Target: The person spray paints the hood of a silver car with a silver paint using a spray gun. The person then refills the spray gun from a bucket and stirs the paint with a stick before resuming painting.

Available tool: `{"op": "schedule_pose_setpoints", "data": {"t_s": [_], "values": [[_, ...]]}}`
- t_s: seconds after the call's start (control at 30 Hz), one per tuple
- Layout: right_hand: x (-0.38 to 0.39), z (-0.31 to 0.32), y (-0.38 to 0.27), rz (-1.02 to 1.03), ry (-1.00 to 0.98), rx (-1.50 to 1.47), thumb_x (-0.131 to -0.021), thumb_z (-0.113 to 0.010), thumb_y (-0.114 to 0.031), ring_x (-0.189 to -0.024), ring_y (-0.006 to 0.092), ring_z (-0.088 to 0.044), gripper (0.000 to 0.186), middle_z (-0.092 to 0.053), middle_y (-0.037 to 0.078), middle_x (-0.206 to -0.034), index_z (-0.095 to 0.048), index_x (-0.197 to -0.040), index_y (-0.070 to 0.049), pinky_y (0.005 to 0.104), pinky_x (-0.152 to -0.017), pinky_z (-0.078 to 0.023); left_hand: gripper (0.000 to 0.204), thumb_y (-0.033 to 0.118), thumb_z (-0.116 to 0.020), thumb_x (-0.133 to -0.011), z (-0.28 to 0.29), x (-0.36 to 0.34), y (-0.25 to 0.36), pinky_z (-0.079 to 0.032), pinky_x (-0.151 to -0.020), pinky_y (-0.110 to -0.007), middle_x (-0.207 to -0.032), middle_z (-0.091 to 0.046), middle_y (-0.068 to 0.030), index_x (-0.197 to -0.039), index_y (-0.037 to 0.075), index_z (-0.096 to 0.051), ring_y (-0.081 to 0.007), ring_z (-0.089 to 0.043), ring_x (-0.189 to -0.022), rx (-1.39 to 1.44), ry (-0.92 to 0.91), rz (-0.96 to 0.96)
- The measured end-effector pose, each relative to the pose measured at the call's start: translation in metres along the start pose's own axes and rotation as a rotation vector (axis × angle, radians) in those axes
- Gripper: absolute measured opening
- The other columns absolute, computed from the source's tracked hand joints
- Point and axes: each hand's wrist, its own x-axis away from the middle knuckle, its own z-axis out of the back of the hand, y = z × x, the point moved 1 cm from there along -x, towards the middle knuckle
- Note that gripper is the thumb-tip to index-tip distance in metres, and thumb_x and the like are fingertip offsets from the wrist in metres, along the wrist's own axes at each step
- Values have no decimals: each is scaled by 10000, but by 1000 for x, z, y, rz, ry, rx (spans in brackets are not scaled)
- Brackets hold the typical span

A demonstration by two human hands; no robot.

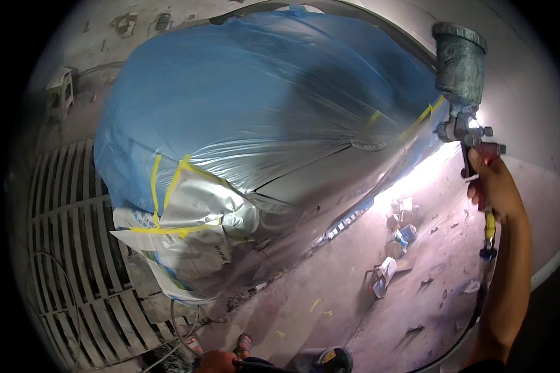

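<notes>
My right hand (503, 191) is raised at the right, its fingers wrapped around the red handle of a spray gun (466, 129). A dull metal paint cup (460, 65) sits upright on the gun. Below the handle, a yellow fitting joins a dark air hose (479, 304) that hangs beside my forearm. To the gun's left stands a car (311, 171), largely draped in blue plastic film (230, 87). Yellow tape edges its bare painted side and the pale masking sheet (196, 255) at the near corner. My left hand (216, 362) shows only partly at the lower edge; its fingers are hidden.
A slatted floor grate (74, 248) lies at the left, with a thin hose (177, 326) nearby. Crumpled litter (382, 276) and tape scraps are scattered on the floor. A dark round container (335, 360) stands near my feet. A small stool (60, 93) is at the far left.
</notes>
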Motion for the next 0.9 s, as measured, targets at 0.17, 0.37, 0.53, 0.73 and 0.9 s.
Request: {"op": "schedule_pose_setpoints", "data": {"t_s": [0.17,0.37,0.53,0.73,0.9], "values": [[82,-25,6,-12,-159,-216,-886,-578,-359,-465,104,-552,343,-589,48,-570,-560,-746,-47,224,-437,-429,497,611,-565,-718,-10,-13,-6,-483,-646,-479,-721,-637,-156,-745,127,-672,-367,-623,-734,-18,36,-39],[107,-45,70,106,-452,-506,-877,-454,-41,-566,137,-594,162,-641,112,-698,-583,-783,-15,272,-513,-471,486,570,-551,-737,-9,-15,-5,-482,-658,-487,-750,-637,-168,-759,96,-654,-374,-621,-743,1,54,55],[38,-19,124,36,-127,-437,-897,-543,-440,-431,111,-520,423,-584,51,-618,-602,-832,-26,228,-401,-407,461,542,-568,-735,-43,-39,-8,-482,-678,-482,-771,-642,-165,-809,97,-664,-363,-623,-753,-32,57,137],[-70,31,191,15,137,-337,-893,-519,-495,-371,82,-478,463,-523,17,-497,-584,-792,-48,199,-324,-356,451,549,-608,-710,-54,-59,24,-486,-665,-457,-739,-649,-125,-844,127,-692,-327,-633,-729,35,81,150],[-114,42,236,-7,243,-354,-887,-530,-489,-374,78,-474,403,-499,4,-503,-502,-800,-97,201,-305,-336,451,563,-617,-704,-74,-80,46,-482,-654,-441,-695,-643,-109,-813,133,-700,-323,-630,-710,36,75,147]]}}
